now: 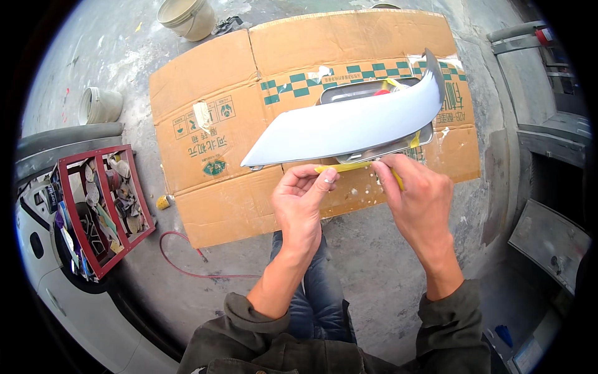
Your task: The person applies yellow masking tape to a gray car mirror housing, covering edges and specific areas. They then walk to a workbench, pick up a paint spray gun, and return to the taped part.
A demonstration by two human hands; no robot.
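Flattened cardboard sheet (212, 124) on grey concrete floor (374, 274), two pale buckets (187, 17) (99, 105), dark red crate (103, 209) of clutter, red hose (180, 265), metal tray (349, 92)

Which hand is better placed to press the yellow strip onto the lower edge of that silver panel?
Probably the right hand: its fingertips already pinch the yellow strip against the silver panel. The left hand only holds the strip's free end.

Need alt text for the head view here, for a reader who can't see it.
Seen from above, the left hand and right hand pinch a yellow strip between them, under a long pale-blue curved panel. The panel lies across a metal tray on flattened cardboard spread on a concrete floor.
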